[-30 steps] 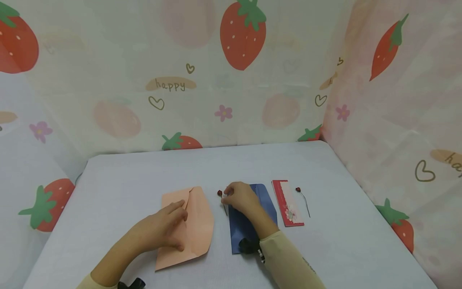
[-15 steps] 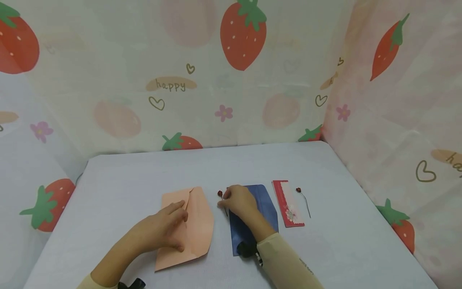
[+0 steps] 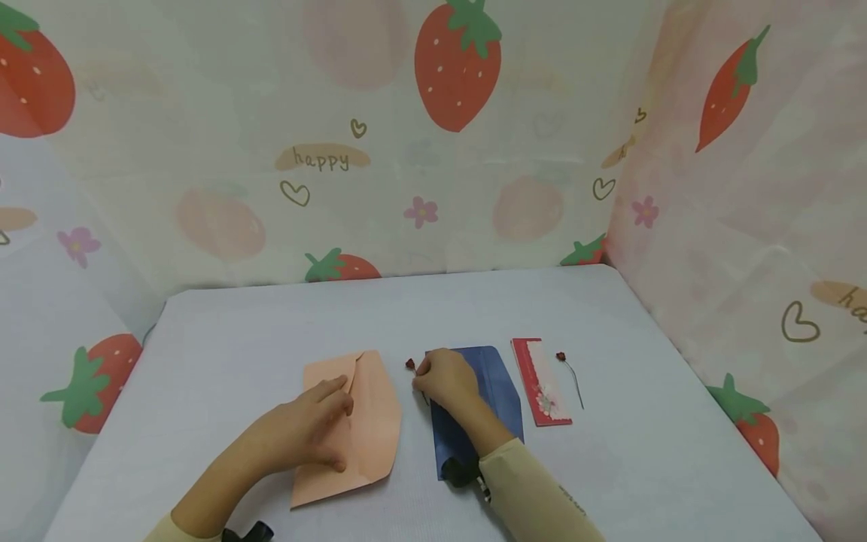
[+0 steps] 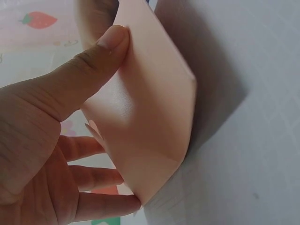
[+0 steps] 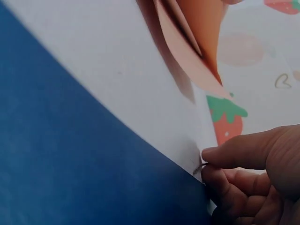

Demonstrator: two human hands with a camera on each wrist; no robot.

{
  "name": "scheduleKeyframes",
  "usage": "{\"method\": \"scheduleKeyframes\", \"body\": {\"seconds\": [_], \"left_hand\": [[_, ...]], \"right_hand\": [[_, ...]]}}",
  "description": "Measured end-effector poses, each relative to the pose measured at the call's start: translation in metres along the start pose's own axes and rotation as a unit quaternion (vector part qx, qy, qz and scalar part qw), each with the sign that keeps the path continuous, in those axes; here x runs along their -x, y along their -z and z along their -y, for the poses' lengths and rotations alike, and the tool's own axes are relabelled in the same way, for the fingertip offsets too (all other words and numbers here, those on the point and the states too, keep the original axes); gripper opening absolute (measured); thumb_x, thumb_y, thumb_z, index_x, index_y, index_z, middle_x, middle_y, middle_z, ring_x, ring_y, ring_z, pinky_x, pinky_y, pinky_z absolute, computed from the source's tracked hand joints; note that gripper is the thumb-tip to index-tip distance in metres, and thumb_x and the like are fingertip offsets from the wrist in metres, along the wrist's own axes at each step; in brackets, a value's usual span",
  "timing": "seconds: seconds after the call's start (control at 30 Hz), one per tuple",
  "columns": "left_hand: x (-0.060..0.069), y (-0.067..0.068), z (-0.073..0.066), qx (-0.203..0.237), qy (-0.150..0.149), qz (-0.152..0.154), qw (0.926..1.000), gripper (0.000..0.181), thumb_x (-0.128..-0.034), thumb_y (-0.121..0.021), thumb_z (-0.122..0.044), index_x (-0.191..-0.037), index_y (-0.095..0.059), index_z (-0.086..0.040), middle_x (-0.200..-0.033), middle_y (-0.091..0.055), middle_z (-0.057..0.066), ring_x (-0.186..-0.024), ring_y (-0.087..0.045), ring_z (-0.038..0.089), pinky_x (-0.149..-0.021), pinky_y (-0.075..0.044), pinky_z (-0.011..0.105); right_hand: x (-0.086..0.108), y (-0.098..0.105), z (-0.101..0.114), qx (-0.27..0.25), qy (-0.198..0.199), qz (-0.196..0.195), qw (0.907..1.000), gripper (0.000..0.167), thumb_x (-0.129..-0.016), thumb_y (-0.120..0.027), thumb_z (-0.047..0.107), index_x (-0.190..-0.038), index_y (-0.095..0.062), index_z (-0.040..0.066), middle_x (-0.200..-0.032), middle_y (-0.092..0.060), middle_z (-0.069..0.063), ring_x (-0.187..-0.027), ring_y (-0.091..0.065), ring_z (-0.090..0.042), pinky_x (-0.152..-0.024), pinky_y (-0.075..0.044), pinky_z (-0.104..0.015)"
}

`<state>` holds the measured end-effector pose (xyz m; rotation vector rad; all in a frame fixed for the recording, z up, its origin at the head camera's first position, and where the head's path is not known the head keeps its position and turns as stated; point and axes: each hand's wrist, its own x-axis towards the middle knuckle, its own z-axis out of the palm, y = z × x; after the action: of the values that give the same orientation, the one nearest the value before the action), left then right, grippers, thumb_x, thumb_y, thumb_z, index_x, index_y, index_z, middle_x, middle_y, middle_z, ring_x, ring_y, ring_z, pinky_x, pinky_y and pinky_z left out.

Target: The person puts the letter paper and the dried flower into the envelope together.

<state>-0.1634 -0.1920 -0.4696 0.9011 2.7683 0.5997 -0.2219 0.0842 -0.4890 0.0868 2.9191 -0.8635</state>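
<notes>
Pinching a small red rose [image 3: 410, 364] by its thin stem, our right hand [image 3: 447, 380] brings thumb and forefinger together just beside the left edge of the blue envelope [image 3: 497, 391]. Our left hand [image 3: 305, 429] rests on the peach envelope [image 3: 375, 421], thumb and fingers spread apart. Right of the blue envelope, we see a red-and-white card [image 3: 539, 382], then a second rose [image 3: 561, 357], both on the white table [image 3: 257, 324].
</notes>
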Motion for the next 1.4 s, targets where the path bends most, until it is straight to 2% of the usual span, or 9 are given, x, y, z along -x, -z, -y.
{"method": "scheduleKeyframes", "body": {"seconds": [0.17, 0.3, 0.73, 0.9, 1.0, 1.2, 1.4], "left_hand": [[0.000, -0.002, 0.001, -0.001, 0.004, 0.003, 1.0000, 0.064, -0.0683, -0.084, -0.065, -0.115, -0.055, -0.032, -0.160, -0.042, 0.011, -0.140, -0.049, 0.036, -0.091, -0.054, 0.050], [0.000, -0.002, 0.001, -0.006, 0.002, 0.001, 1.0000, 0.064, -0.0685, -0.085, -0.063, -0.116, -0.055, -0.032, -0.159, -0.042, 0.010, -0.141, -0.049, 0.035, -0.091, -0.054, 0.050], [-0.002, 0.002, -0.002, -0.010, -0.006, -0.011, 0.9999, 0.064, -0.0690, -0.087, -0.060, -0.116, -0.056, -0.029, -0.158, -0.044, 0.012, -0.142, -0.048, 0.038, -0.093, -0.054, 0.051], [-0.002, 0.000, -0.003, -0.004, 0.005, -0.001, 1.0000, 0.063, -0.0688, -0.087, -0.059, -0.115, -0.056, -0.030, -0.159, -0.043, 0.011, -0.141, -0.049, 0.035, -0.093, -0.054, 0.048], [-0.001, -0.001, -0.003, -0.004, 0.003, 0.003, 1.0000, 0.064, -0.0685, -0.086, -0.060, -0.115, -0.056, -0.030, -0.159, -0.043, 0.011, -0.139, -0.050, 0.035, -0.092, -0.055, 0.048], [0.002, 0.000, -0.004, -0.008, -0.001, -0.004, 1.0000, 0.064, -0.0674, -0.086, -0.061, -0.114, -0.056, -0.030, -0.158, -0.044, 0.012, -0.139, -0.050, 0.036, -0.091, -0.055, 0.049], [0.000, 0.000, -0.002, -0.011, 0.002, -0.007, 0.9999, 0.064, -0.0678, -0.087, -0.060, -0.115, -0.056, -0.030, -0.158, -0.044, 0.012, -0.138, -0.052, 0.035, -0.088, -0.055, 0.048]], "right_hand": [[0.001, 0.009, -0.002, -0.047, 0.022, 0.008, 0.9986, 0.006, -0.084, -0.077, 0.019, -0.079, -0.074, 0.018, -0.079, -0.069, 0.004, -0.068, -0.059, -0.015, -0.056, -0.047, -0.031], [0.000, 0.018, -0.002, -0.091, 0.046, 0.007, 0.9948, 0.006, -0.087, -0.077, 0.021, -0.085, -0.075, 0.015, -0.083, -0.070, 0.002, -0.073, -0.061, -0.015, -0.061, -0.050, -0.031], [0.003, 0.048, 0.006, -0.206, 0.118, 0.015, 0.9714, 0.012, -0.092, -0.074, 0.025, -0.099, -0.075, 0.015, -0.092, -0.072, 0.001, -0.087, -0.064, -0.017, -0.075, -0.054, -0.034], [0.010, 0.050, 0.009, -0.234, 0.117, 0.022, 0.9650, 0.010, -0.095, -0.072, 0.026, -0.101, -0.074, 0.018, -0.096, -0.071, 0.003, -0.089, -0.062, -0.018, -0.076, -0.052, -0.033], [0.015, 0.050, 0.011, -0.248, 0.117, 0.014, 0.9617, 0.009, -0.096, -0.071, 0.027, -0.101, -0.073, 0.019, -0.096, -0.070, 0.003, -0.086, -0.060, -0.018, -0.073, -0.050, -0.033], [0.017, 0.050, 0.016, -0.278, 0.127, 0.000, 0.9523, 0.010, -0.097, -0.071, 0.025, -0.102, -0.073, 0.017, -0.097, -0.071, 0.001, -0.088, -0.061, -0.018, -0.075, -0.051, -0.034], [0.017, 0.048, 0.019, -0.279, 0.130, 0.005, 0.9513, 0.012, -0.097, -0.071, 0.026, -0.104, -0.072, 0.016, -0.095, -0.071, 0.002, -0.089, -0.064, -0.017, -0.076, -0.052, -0.034]]}}
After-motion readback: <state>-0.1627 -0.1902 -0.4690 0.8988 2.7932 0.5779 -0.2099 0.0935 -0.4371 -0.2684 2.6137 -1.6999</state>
